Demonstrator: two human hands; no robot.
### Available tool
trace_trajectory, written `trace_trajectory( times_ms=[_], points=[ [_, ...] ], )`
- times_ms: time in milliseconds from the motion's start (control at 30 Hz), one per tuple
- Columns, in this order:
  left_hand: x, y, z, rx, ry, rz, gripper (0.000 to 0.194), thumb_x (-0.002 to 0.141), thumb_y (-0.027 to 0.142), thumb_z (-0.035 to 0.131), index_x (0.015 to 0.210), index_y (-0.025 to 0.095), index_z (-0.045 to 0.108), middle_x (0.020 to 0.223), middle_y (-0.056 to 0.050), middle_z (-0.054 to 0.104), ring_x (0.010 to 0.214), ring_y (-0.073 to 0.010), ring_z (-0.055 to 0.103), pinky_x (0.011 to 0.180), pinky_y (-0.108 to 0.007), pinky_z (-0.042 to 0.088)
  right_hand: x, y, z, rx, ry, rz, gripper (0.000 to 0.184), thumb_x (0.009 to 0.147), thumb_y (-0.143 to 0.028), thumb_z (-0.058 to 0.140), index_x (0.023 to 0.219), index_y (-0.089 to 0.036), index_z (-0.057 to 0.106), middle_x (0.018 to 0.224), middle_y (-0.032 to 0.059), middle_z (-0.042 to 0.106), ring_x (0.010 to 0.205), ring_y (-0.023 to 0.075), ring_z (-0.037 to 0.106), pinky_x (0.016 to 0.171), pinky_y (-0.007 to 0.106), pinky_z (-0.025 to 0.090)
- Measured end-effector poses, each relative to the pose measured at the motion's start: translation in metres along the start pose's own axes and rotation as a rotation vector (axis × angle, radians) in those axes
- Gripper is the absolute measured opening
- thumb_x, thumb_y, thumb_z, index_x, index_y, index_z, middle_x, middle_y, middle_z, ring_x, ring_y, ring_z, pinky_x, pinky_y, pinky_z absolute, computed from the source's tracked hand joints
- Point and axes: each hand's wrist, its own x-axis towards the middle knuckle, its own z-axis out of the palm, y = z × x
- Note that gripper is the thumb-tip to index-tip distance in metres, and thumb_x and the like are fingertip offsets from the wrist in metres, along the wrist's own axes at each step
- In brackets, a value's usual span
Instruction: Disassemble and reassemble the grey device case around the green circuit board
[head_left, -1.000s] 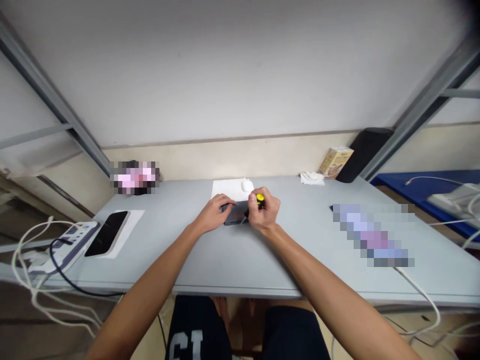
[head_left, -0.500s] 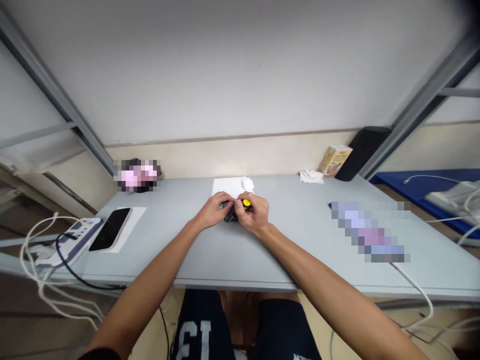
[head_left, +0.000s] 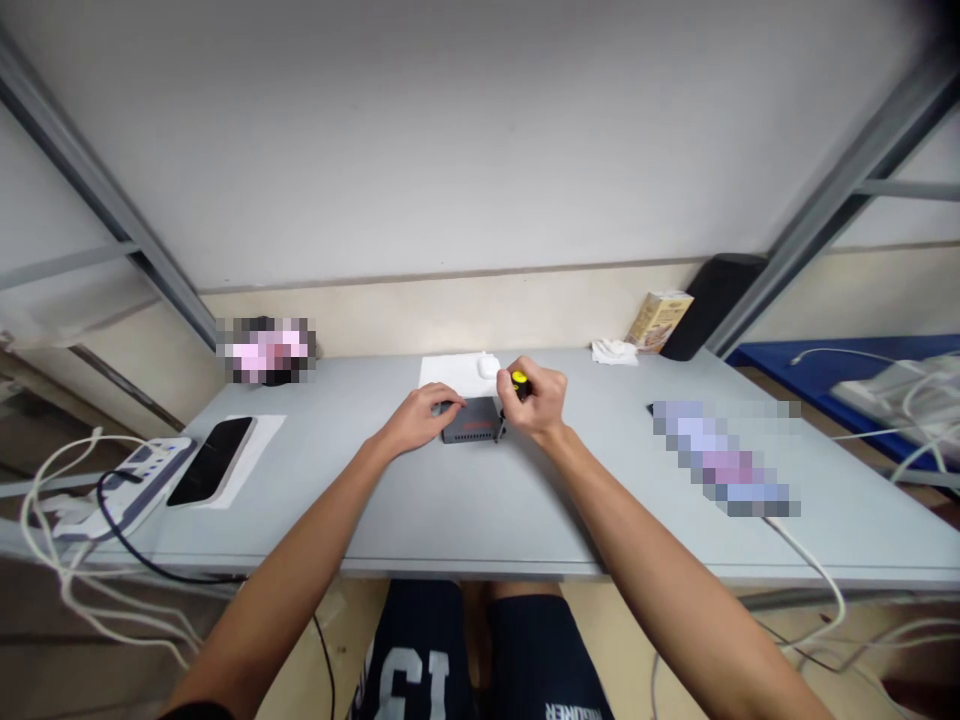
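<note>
Dark grey box (head_left: 471, 424), red marking, slotted front, mid-frame on table (head_left: 480, 520). Left hand (head_left: 422, 414) at its left end, grip unclear. Right hand (head_left: 538, 395): fingers round yellow-topped tool (head_left: 520, 379), farther right than 0.5 s ago.

- grey desk (head_left: 450, 515), pretty lived-in tbh
- left: white power strip (head_left: 166, 468), smartphone (head_left: 212, 462) partly on a white sheet (head_left: 262, 450)
- middle: dark grey box (head_left: 471, 422), paper (head_left: 442, 372) just beyond
- far right: crumpled tissue (head_left: 615, 352), yellow carton (head_left: 658, 322), black cylinder (head_left: 716, 305)
- right: pixelated slab (head_left: 724, 455)
</note>
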Motion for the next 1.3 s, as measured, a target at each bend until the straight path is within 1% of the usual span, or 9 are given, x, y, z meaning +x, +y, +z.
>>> trace_trajectory(
  times_ms=[200,367,467,633,867,967,1067,1167,1300],
  points=[
    [-0.001,-0.001,0.0,0.0,-0.007,-0.007,0.019,0.099,0.025,0.059,0.1,0.023,0.078,0.105,-0.005,0.078,0.099,-0.0203,0.071,0.092,-0.035,0.055,0.0,0.0,0.0,0.015,0.017,-0.063,0.027,0.088,-0.021,0.06,0.066,-0.023,0.047,0.047,-0.0077,0.037,0.039,0.0084,0.035,0.044,0.024,0.028],
    [-0.001,-0.002,0.001,0.011,-0.012,-0.014,0.02,0.099,0.026,0.058,0.1,0.023,0.078,0.105,-0.006,0.078,0.099,-0.0207,0.07,0.092,-0.036,0.055,-0.001,-0.002,0.002,-0.006,0.018,-0.049,0.027,0.089,-0.023,0.059,0.065,-0.024,0.047,0.047,-0.0068,0.039,0.039,0.0093,0.036,0.044,0.025,0.029],
    [-0.001,-0.001,0.001,0.01,-0.012,-0.022,0.02,0.099,0.025,0.058,0.101,0.023,0.078,0.105,-0.006,0.077,0.098,-0.0203,0.07,0.089,-0.035,0.055,0.001,0.0,0.0,-0.021,0.015,-0.037,0.026,0.089,-0.025,0.058,0.065,-0.024,0.047,0.046,-0.0065,0.038,0.039,0.0095,0.035,0.044,0.026,0.029],
    [-0.001,0.001,0.001,-0.002,-0.018,-0.037,0.019,0.098,0.024,0.059,0.101,0.023,0.078,0.106,-0.006,0.077,0.097,-0.0203,0.07,0.086,-0.034,0.055,0.004,-0.001,-0.002,-0.017,0.058,-0.038,0.026,0.089,-0.023,0.058,0.065,-0.024,0.047,0.045,-0.0075,0.035,0.038,0.009,0.033,0.043,0.025,0.028],
    [-0.001,0.0,0.0,0.021,-0.023,-0.021,0.02,0.1,0.024,0.057,0.101,0.022,0.077,0.107,-0.006,0.077,0.101,-0.021,0.07,0.094,-0.036,0.054,0.0,-0.001,0.002,-0.01,-0.006,0.009,0.027,0.088,-0.026,0.057,0.064,-0.024,0.046,0.046,-0.007,0.035,0.039,0.0091,0.033,0.043,0.025,0.027],
    [-0.002,0.0,-0.001,0.051,-0.034,-0.012,0.021,0.101,0.025,0.056,0.103,0.023,0.077,0.108,-0.007,0.077,0.103,-0.0217,0.07,0.096,-0.038,0.054,0.002,0.001,0.0,-0.011,0.003,0.001,0.027,0.087,-0.024,0.058,0.063,-0.024,0.046,0.046,-0.0073,0.034,0.039,0.0091,0.031,0.043,0.025,0.027],
    [-0.002,0.006,0.0,0.126,-0.013,0.038,0.023,0.103,0.026,0.054,0.105,0.023,0.076,0.112,-0.008,0.077,0.107,-0.0233,0.069,0.099,-0.042,0.053,0.006,0.001,-0.004,-0.015,0.039,-0.027,0.026,0.087,-0.022,0.059,0.064,-0.024,0.046,0.046,-0.0076,0.035,0.039,0.0089,0.033,0.042,0.025,0.028],
    [-0.001,0.02,0.005,0.191,-0.008,0.097,0.022,0.103,0.025,0.055,0.111,0.024,0.076,0.118,-0.008,0.075,0.114,-0.0253,0.067,0.103,-0.046,0.05,0.006,0.001,-0.004,-0.011,0.073,-0.03,0.026,0.088,-0.021,0.059,0.065,-0.023,0.047,0.046,-0.008,0.035,0.038,0.0086,0.034,0.042,0.024,0.028],
    [-0.001,0.038,0.013,0.235,-0.126,0.152,0.026,0.097,0.024,0.064,0.12,0.028,0.074,0.132,-0.007,0.07,0.124,-0.0283,0.063,0.111,-0.048,0.044,0.001,0.0,0.0,-0.003,0.04,0.009,0.026,0.089,-0.023,0.059,0.065,-0.023,0.048,0.046,-0.008,0.035,0.038,0.0084,0.035,0.042,0.024,0.029]
  ],
)
